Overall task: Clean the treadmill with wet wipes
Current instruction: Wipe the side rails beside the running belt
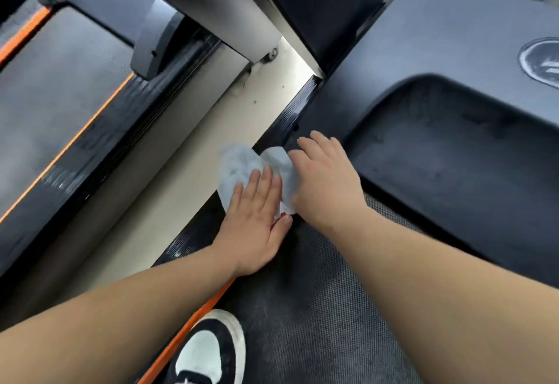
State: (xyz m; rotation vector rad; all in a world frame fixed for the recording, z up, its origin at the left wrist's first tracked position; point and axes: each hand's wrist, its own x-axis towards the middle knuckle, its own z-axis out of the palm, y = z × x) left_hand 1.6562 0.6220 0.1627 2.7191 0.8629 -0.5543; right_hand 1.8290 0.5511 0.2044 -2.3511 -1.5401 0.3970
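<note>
Left hand (257,226) and right hand (326,181), fingers straight, press crumpled white wipe (239,166) (greyish folds) onto treadmill (302,308).

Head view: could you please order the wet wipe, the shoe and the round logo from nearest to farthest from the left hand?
1. Wet wipe: under the fingers of the left hand.
2. Shoe: bottom of the view, at the belt's edge.
3. Round logo: far upper right, on the motor cover.

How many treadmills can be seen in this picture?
2. The near treadmill lies under the person; the left hand and right hand press a wipe on its side rail. The far treadmill is at the left, across the pale floor. More may be hidden.
</note>
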